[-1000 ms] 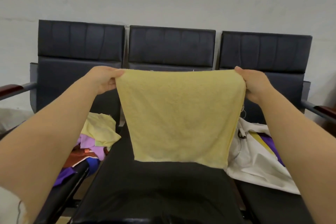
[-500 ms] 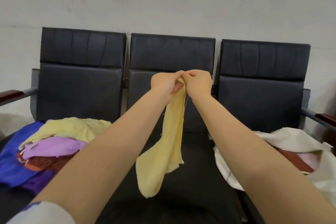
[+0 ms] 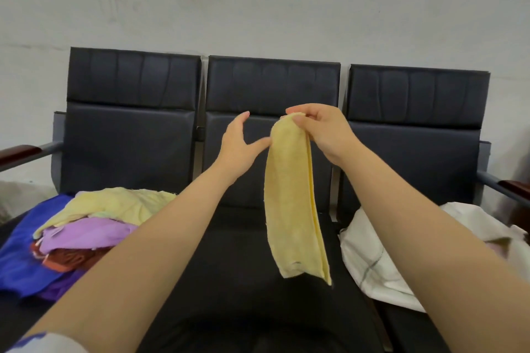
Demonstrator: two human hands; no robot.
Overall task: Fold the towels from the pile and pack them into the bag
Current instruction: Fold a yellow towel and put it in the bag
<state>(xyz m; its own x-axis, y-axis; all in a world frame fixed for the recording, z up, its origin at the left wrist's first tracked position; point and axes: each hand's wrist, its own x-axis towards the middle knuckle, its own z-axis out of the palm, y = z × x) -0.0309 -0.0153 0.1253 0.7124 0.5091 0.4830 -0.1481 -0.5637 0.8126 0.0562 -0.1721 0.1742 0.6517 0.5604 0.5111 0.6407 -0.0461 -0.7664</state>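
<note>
Yellow towel (image 3: 289,203), folded lengthwise, is hanging at the frame's centre, its top being pinched by the right hand (image 3: 324,130). The left hand (image 3: 239,146) is hovering, fingers released, beside its edge. The pile (image 3: 94,232) is lying lower left, the white bag (image 3: 370,264) lower right.

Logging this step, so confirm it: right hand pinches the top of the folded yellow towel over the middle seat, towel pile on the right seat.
Wrong on one point: the head view shows the towel pile on the left seat, not the right. The rest holds: the right hand pinches the top of the folded yellow towel over the middle seat.
</note>
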